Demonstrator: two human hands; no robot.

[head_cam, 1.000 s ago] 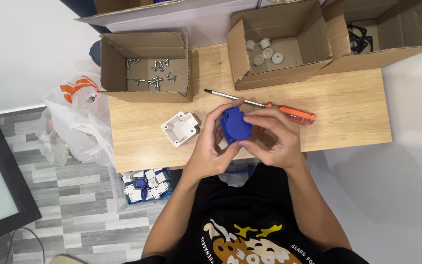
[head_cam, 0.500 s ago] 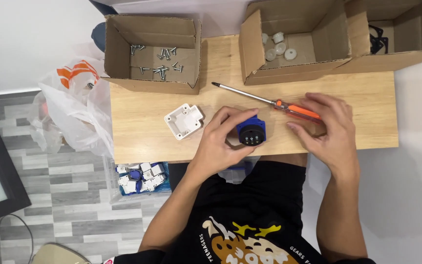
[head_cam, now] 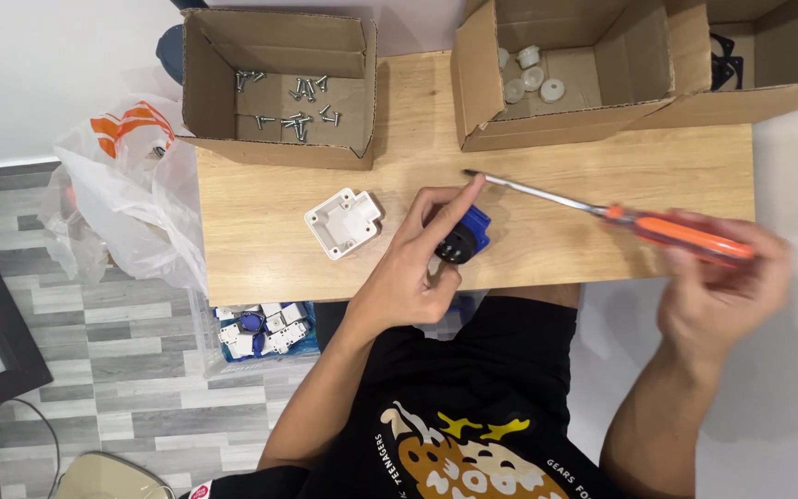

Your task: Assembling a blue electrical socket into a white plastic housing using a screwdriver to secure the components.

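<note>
Hands (head_cam: 408, 277) with one screwdriver (head_cam: 621, 217)

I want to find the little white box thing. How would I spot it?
Look at the wooden table, just below the cardboard box of screws. The white square casing lies open there, left of the left hand; it alone is white and untouched.

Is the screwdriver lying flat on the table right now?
No, the right hand grips the orange handle of the screwdriver and holds it up, its tip beside the left hand.
</note>
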